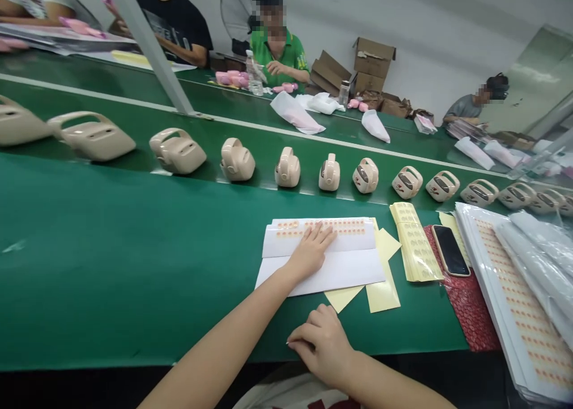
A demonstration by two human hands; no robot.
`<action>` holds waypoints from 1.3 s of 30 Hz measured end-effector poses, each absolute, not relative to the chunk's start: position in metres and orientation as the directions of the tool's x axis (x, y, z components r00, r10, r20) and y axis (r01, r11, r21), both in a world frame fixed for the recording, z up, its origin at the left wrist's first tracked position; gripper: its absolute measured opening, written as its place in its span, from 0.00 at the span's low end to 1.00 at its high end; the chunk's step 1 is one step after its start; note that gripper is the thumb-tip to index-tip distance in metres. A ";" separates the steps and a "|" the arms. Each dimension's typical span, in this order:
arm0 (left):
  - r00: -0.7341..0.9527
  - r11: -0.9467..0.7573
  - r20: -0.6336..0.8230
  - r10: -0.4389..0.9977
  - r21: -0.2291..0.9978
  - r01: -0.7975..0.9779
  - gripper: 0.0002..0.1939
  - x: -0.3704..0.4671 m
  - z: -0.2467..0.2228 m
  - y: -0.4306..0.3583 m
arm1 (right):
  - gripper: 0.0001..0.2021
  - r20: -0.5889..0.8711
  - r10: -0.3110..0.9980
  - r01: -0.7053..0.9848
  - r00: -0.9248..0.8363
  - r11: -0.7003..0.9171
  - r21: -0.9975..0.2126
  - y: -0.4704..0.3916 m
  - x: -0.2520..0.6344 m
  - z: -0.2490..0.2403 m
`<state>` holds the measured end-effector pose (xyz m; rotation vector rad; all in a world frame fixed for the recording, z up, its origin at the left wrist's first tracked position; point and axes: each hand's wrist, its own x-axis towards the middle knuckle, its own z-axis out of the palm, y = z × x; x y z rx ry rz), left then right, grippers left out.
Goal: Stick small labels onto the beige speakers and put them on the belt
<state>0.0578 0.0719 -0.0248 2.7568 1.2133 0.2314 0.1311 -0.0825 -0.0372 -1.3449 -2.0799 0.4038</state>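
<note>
My left hand (310, 254) lies flat with spread fingers on a white sheet (344, 268) that bears rows of small orange stickers near its top. Near the table's front edge is my right hand (326, 346), its thumb and forefinger pinched together; a tiny pale bit shows at the fingertips, too small to name. Yellow backing papers (384, 286) stick out from under the white sheet. To the right of them is a stack of yellow sticker sheets (415, 245).
Several beige handled devices (330, 173) stand in a row beyond the green table (111, 265). At the right are a phone (451, 251), red wrap (470, 313) and a large stack of sticker sheets (514, 301). People sit across the line, behind a slanted metal post (156, 51).
</note>
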 end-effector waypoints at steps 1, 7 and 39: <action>0.671 -0.673 0.081 0.737 0.189 0.715 0.30 0.058 -0.028 0.073 | 0.06 0.345 0.910 0.675 -0.230 0.404 -0.617 -0.081 0.138 -0.032; 0.677 -0.659 0.041 0.735 0.281 0.698 0.24 0.040 -0.033 0.073 | 0.07 0.315 0.901 0.520 0.299 0.123 -0.845 -0.072 0.206 -0.005; 0.370 -0.275 0.143 0.918 0.901 0.336 0.09 0.069 -0.040 0.050 | 0.30 0.107 0.693 0.408 0.713 -0.287 -0.867 0.186 0.300 0.035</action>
